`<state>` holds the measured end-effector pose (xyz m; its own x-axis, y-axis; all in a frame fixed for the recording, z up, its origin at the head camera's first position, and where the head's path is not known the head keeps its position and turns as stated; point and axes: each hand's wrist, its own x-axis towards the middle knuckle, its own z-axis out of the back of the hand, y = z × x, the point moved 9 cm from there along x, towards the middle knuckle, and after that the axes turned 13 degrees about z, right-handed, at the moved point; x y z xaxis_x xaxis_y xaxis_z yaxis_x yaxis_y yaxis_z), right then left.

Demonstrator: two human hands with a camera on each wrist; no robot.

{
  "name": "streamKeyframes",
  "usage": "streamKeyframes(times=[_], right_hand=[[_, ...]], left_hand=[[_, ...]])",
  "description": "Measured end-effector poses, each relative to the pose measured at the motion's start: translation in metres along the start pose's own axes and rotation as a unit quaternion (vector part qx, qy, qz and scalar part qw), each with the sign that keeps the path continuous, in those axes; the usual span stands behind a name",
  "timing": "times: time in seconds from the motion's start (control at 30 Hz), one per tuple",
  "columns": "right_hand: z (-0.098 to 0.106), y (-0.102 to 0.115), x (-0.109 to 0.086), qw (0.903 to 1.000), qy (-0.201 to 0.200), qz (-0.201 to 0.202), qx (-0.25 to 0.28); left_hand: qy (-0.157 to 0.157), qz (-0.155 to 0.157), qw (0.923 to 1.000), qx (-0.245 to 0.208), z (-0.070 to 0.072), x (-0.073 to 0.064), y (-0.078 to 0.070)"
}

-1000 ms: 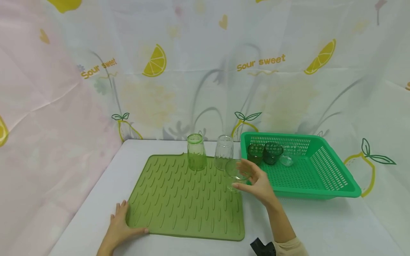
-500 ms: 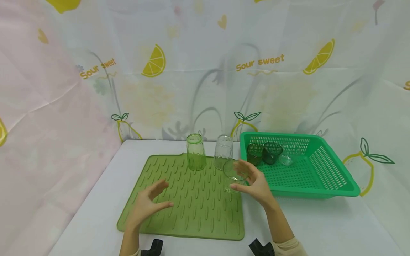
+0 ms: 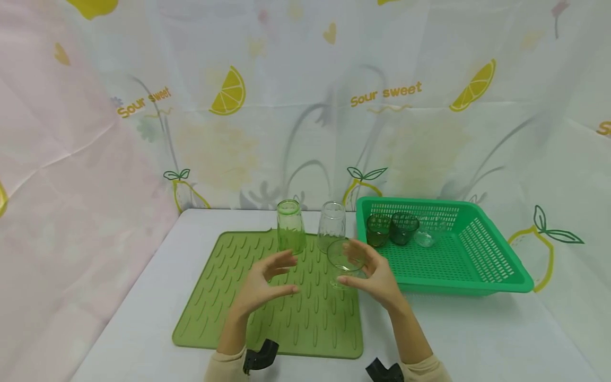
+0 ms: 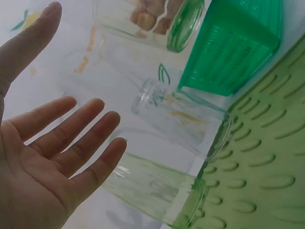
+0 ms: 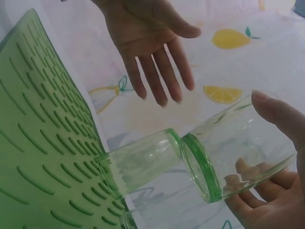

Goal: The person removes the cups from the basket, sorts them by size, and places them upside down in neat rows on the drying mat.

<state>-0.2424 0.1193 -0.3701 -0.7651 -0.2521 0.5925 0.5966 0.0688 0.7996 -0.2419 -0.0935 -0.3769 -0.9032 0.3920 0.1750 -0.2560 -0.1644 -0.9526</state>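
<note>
My right hand (image 3: pixel 379 278) holds a pale green-tinted glass (image 5: pixel 243 148) above the right side of the green drying mat (image 3: pixel 267 318), rim up and thick base down. To its left is my left hand (image 3: pixel 258 284), raised over the mat with its fingers straight and apart and its palm toward the glass, touching nothing. At the back of the mat, a green drinking glass (image 3: pixel 289 231) and a clear drinking glass (image 4: pixel 176 119) stand upside down side by side.
A green plastic basket (image 3: pixel 477 289) stands right of the mat. Inside, at its left end, are a dark green glass (image 3: pixel 378 233), a dark grey glass (image 3: pixel 403 231) and a small clear glass (image 3: pixel 425 237). A lemon-printed cloth (image 3: pixel 296 106) hangs behind the white table (image 3: pixel 143 297).
My left hand has left the mat's front left corner and moved right and up toward the held glass. My right hand, still holding the glass, has shifted slightly left.
</note>
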Motion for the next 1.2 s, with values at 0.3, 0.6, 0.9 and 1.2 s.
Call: streamKeyframes(times=[0.3,0.6,0.9,1.2], right_hand=[[-0.003,0.001,0.0,1.0,0.001,-0.002,0.002],[-0.006,0.004,0.0,0.9998,0.006,0.017,-0.005],[-0.008,0.003,0.001,0.9998,0.009,0.013,-0.009],[-0.008,0.003,0.0,0.9998,0.013,0.005,-0.015]], left_hand=[[0.026,-0.005,0.9996,-0.001,-0.022,0.017,-0.012],[0.053,-0.017,0.9985,0.001,-0.041,0.029,-0.024],[0.06,-0.012,0.998,0.016,-0.051,0.034,-0.029],[0.067,-0.013,0.9974,0.025,-0.056,0.037,-0.031]])
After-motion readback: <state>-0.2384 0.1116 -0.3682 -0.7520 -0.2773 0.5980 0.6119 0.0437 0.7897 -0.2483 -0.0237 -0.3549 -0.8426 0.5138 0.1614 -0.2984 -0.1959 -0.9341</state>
